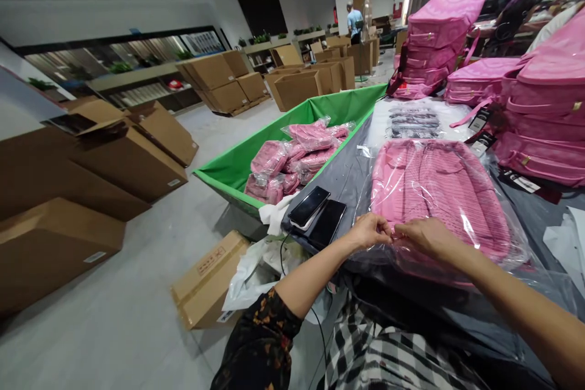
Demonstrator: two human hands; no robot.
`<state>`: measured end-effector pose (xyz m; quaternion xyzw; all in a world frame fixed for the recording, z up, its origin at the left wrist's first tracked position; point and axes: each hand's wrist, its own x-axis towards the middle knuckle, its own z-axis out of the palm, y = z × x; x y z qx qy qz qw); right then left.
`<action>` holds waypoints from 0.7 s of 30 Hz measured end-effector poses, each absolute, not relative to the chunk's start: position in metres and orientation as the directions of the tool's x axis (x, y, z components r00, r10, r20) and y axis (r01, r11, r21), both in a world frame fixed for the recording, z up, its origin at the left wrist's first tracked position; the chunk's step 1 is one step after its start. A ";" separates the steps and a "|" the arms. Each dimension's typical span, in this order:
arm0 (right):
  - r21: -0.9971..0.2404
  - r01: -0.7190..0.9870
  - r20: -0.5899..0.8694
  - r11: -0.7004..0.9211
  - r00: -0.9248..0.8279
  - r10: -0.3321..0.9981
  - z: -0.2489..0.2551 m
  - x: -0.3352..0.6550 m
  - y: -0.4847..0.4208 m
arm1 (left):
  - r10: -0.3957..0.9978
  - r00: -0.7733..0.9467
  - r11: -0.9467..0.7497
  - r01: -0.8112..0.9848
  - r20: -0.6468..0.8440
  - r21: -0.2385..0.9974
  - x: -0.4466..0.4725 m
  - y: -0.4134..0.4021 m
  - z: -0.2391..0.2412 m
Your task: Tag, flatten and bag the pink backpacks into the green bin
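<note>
1. Pink backpack (439,189) lies flat on the grey table (347,173), long axis running away from the person, near end at the table edge.
2. Ribbed pink fabric inside a clear plastic bag (507,256), glossy and wrinkled.
3. Left hand (372,231) and right hand (425,236) meet, both pinched on the bag's near edge.
4. Two phones (316,212) lie to the left.

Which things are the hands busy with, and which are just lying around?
In use:
- left hand and right hand, both pinching the bag's edge
- bag, clear plastic
- backpack, pink, inside the bag

Lying about:
- phones
- bin, green, holding bagged packs
- stack of pink backpacks
- boxes
</note>
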<state>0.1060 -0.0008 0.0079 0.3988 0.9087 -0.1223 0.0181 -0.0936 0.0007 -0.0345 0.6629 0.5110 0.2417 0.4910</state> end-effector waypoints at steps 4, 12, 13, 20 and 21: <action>-0.157 0.802 -0.141 0.576 -0.595 0.791 0.005 0.114 0.024 | 0.910 0.377 -0.007 0.433 -0.174 0.901 -0.094 0.004 -0.033; -0.258 0.791 0.116 0.555 -0.545 0.830 -0.002 0.127 -0.008 | 0.896 0.402 -0.013 0.448 -0.189 0.894 -0.095 0.010 -0.038; -0.254 0.800 0.044 0.543 -0.552 0.833 -0.005 0.120 -0.012 | 0.896 0.402 -0.016 0.453 -0.189 0.892 -0.095 0.010 -0.039; -0.168 0.893 -0.161 0.418 -0.443 0.882 -0.007 0.077 -0.003 | 0.882 0.442 -0.073 0.476 -0.167 0.877 -0.093 0.010 -0.032; -0.192 0.883 -0.152 0.427 -0.457 0.876 -0.005 0.082 -0.003 | 0.874 0.457 -0.080 0.471 -0.165 0.879 -0.095 0.011 -0.027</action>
